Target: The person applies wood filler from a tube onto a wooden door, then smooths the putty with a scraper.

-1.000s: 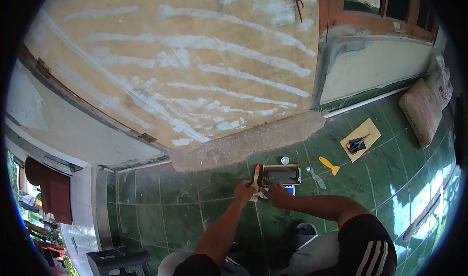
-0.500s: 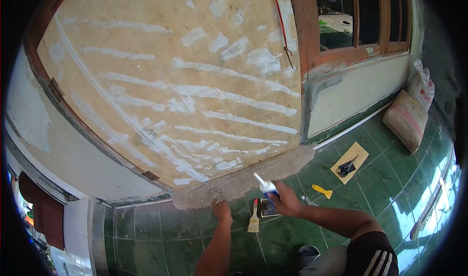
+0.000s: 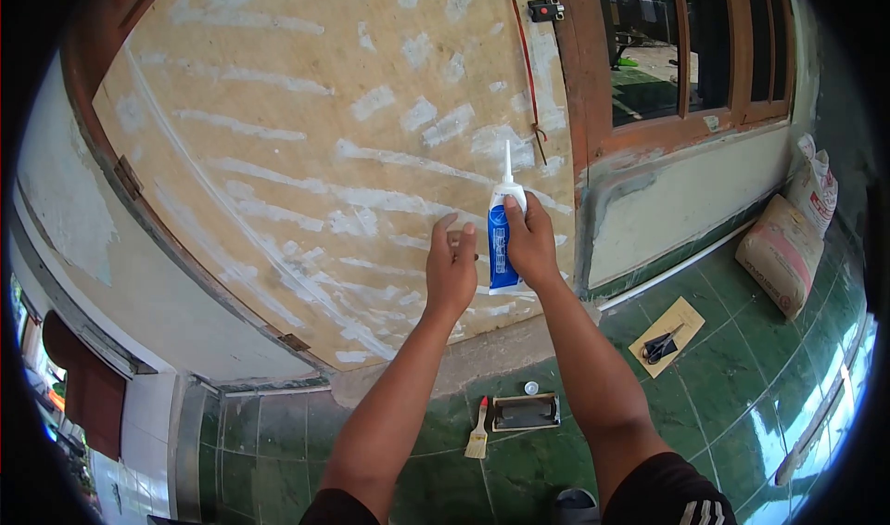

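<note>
Upright in my right hand point(image 3: 532, 237) is a blue and white squeeze tube point(image 3: 501, 237) with a long white nozzle pointing up. My fingers wrap its right side. Just left of the tube is my left hand point(image 3: 452, 270), its thumb and fingers apart and curved, with nothing visible in it. Both hands are in front of a plywood door panel point(image 3: 389, 233) streaked with white filler. Below them on the green tiles lie a paintbrush point(image 3: 477, 432) with a red-tipped handle, a dark rectangular sanding block point(image 3: 526, 412) and a small white round cap point(image 3: 531, 388).
To the right, scissors point(image 3: 662, 347) rest on a small board point(image 3: 691, 319). Two sacks, one brown point(image 3: 781, 256) and one white point(image 3: 816, 191), lean by the wall. A white pipe point(image 3: 681, 263) runs along its base. A red cord point(image 3: 528, 61) hangs on the panel.
My right hand has raised the tube from near the floor and turned it upright, label showing. My left hand has risen from the sill to beside it. My right arm now covers the yellow scraper's place.
</note>
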### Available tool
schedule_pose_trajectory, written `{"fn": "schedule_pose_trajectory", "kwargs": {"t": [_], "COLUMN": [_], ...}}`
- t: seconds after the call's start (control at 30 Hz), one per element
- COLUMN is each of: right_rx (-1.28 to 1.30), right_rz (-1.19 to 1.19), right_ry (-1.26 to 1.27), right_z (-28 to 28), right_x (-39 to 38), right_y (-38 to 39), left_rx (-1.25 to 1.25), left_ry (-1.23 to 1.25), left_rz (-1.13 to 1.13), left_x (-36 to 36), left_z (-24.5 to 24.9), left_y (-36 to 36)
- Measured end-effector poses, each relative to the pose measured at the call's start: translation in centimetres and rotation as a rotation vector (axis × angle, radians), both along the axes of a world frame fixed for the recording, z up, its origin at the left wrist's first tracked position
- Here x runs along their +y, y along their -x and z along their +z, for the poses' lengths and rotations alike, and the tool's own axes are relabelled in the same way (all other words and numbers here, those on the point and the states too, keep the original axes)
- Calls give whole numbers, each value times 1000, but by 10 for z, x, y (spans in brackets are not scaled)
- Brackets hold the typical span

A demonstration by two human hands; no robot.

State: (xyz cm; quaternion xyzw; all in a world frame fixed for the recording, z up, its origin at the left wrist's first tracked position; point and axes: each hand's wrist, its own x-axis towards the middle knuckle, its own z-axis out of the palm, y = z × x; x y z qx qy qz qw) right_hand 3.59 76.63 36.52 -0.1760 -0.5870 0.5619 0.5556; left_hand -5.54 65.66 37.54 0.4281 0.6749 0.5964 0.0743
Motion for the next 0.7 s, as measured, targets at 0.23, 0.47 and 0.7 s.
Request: {"fn": "schedule_pose_trajectory", "kwargs": {"t": [0.23, 0.47, 0.7], "right_rx": [-139, -176, -217], "right_rz": [-176, -174, -194], "right_ry": [-220, -253, -264], "right_z": [7, -6, -2], "right_x": [22, 39, 49], "right_y": [-16, -16, -14], "left_rx": [239, 287, 207], "left_ry": [210, 92, 11], "left_rz": [26, 70, 2], "left_x": [68, 97, 110], "left_z": [38, 20, 10], "left_y": [-2, -23, -18]}}
